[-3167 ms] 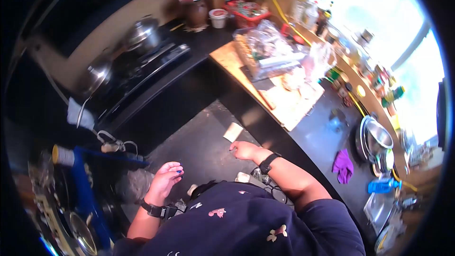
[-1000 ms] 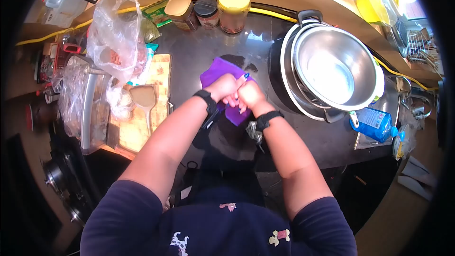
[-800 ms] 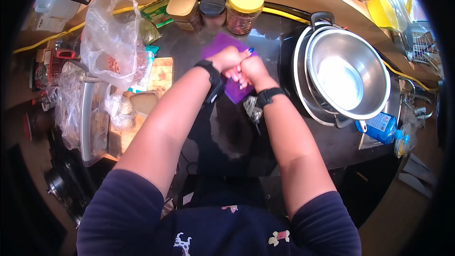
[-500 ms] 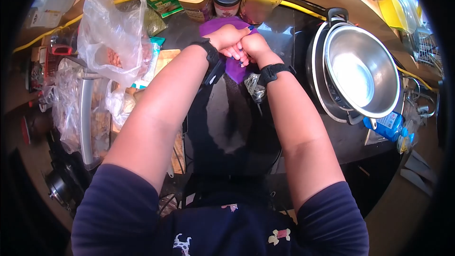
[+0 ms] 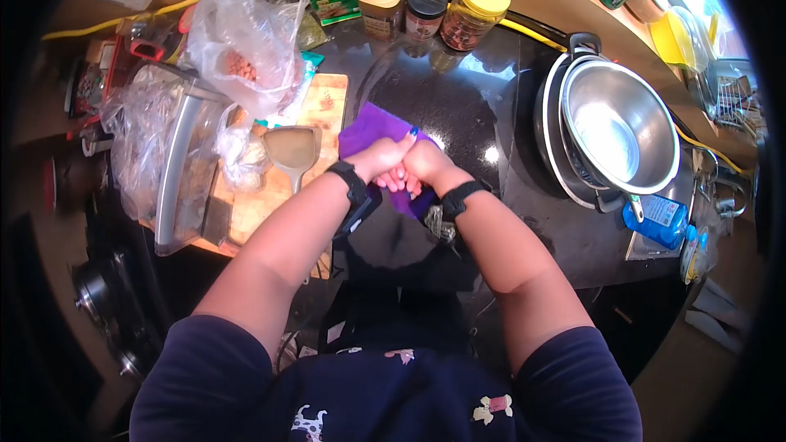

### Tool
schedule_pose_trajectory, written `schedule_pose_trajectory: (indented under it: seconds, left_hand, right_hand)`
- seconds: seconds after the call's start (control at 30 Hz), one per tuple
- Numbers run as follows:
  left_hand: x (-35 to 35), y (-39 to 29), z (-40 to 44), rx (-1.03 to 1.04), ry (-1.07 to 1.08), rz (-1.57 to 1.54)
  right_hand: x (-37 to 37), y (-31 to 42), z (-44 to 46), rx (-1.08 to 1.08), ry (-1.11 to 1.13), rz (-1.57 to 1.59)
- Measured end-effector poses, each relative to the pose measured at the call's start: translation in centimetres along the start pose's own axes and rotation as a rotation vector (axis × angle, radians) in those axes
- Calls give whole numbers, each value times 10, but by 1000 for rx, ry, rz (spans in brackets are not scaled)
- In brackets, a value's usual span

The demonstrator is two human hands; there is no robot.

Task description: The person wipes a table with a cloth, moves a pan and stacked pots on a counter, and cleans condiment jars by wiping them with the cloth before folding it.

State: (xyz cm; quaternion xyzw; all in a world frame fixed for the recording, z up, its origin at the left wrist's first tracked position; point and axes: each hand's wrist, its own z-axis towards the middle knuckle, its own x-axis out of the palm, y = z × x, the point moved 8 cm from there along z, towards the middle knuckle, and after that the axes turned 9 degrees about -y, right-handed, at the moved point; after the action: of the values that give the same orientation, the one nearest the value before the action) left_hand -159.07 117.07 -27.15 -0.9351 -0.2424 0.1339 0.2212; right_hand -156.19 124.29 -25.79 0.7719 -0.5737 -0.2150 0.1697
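A purple cloth (image 5: 368,124) lies on the dark countertop (image 5: 458,106), which shows wet, shiny patches around it. Both my hands rest on top of the cloth and are clasped together. My left hand (image 5: 383,157) comes in from the left, its fingers tucked against the other hand. From the right, my right hand (image 5: 427,162) is folded with its fingers wrapped round those of the left. Part of the cloth sticks out beyond the hands and below them. Beside my right wrist is a small clear crumpled item (image 5: 439,224).
Left are a cutting board (image 5: 323,110) with a spatula (image 5: 292,147), a plastic bag (image 5: 246,41) and a container (image 5: 182,172). Jars (image 5: 476,12) line the back. Stacked metal bowls (image 5: 618,135) and a blue bottle (image 5: 657,219) stand right.
The clasped hands and purple cloth have moved back toward my body, away from the jars. More of the wet countertop shows behind them. At the earliest frame the hands were apart.
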Motion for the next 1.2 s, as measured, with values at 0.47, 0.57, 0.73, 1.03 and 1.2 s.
schedule_pose_trajectory:
  seconds: [0.47, 0.57, 0.73, 1.03, 1.2]
  left_hand:
    - [106, 151, -101, -269, 241, -64]
    - [109, 175, -119, -307, 225, -30]
    - [106, 183, -129, -332, 232, 18]
    - [147, 153, -111, -230, 213, 119]
    - [221, 96, -101, -168, 256, 175]
  right_hand:
    - [118, -111, -80, 112, 237, -410]
    - [133, -96, -101, -69, 221, -460]
    - [142, -105, -101, -101, 171, -467]
    - [111, -166, -107, -47, 182, -274]
    - [44, -223, -138, 33, 34, -118]
